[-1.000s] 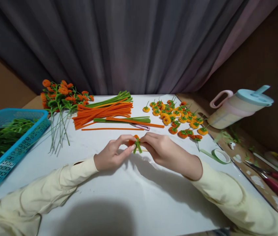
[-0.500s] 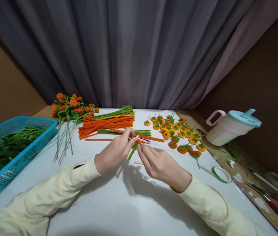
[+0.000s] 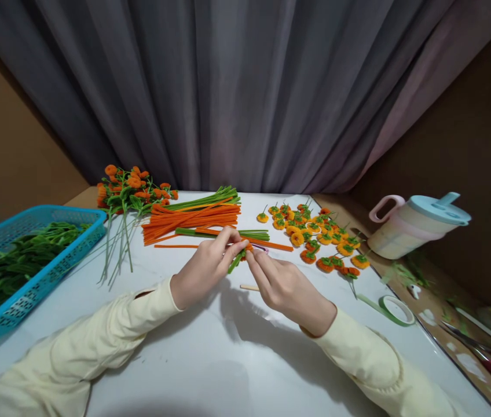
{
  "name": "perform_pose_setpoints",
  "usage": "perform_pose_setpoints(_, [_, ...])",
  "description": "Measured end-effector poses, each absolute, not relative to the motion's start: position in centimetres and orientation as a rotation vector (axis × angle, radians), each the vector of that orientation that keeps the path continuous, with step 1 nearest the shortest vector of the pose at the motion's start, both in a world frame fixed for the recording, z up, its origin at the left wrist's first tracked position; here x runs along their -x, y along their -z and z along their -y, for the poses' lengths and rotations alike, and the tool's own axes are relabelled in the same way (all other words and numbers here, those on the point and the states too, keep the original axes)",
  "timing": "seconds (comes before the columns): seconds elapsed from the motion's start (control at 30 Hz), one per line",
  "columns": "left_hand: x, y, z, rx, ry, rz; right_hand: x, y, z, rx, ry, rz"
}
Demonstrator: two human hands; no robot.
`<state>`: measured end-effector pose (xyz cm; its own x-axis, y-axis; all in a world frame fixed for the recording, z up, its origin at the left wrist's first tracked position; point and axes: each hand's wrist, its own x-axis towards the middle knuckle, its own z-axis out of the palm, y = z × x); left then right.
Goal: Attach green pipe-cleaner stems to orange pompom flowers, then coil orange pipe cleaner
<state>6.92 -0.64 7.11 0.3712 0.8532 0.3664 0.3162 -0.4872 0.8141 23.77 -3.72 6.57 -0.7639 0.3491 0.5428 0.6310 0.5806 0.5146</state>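
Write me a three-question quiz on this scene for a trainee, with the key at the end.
1. Multiple choice: What lies in the blue basket?
a) orange strips
b) green leaf-like pieces
c) rolls of tape

2. True or false: The lidded cup stands to the right of the scattered flower heads.

3. Fill in the blank: The fingers of the left hand and the right hand meet at a small piece coloured orange and ____.

Key: 1. b; 2. true; 3. green.
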Motion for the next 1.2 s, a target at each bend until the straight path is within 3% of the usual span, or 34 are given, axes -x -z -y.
perform_pose_setpoints(0.23, [-7.0, -6.8, 0.1, -1.860, -1.014, -1.002, -23.8, -6.5, 3.6, 0.706, 1.092, 2.424])
perform_pose_setpoints(0.37, [-7.1, -6.5, 0.2, -1.902, -1.080, -1.053, -24.1, -6.1, 3.4, 0.761, 0.878, 2.418])
perform_pose_setpoints(0.63, [-7.2, -4.8, 0.4, -2.476, -1.392, -0.978, -23.9, -6.4, 3.4, 1.007, -0.345, 2.111])
perform_pose_setpoints(0.77, [-7.1, -4.9, 0.7, -2.520, -1.351, -0.922, -24.2, -8.2, 3.1, 1.176, -1.206, 1.819])
perform_pose_setpoints(0.83, [-7.1, -5.2, 0.8, -2.453, -1.308, -0.913, -24.6, -8.7, 2.7, 1.179, -1.445, 1.699])
perform_pose_setpoints(1.03, [-7.1, -6.3, 0.9, -2.292, -1.042, -0.908, -25.5, -8.8, 1.9, 1.168, -1.612, 1.745])
perform_pose_setpoints(1.2, [-7.0, -6.7, 0.4, -2.064, -0.819, -0.927, -25.7, -8.7, 1.8, 1.204, -1.515, 1.855])
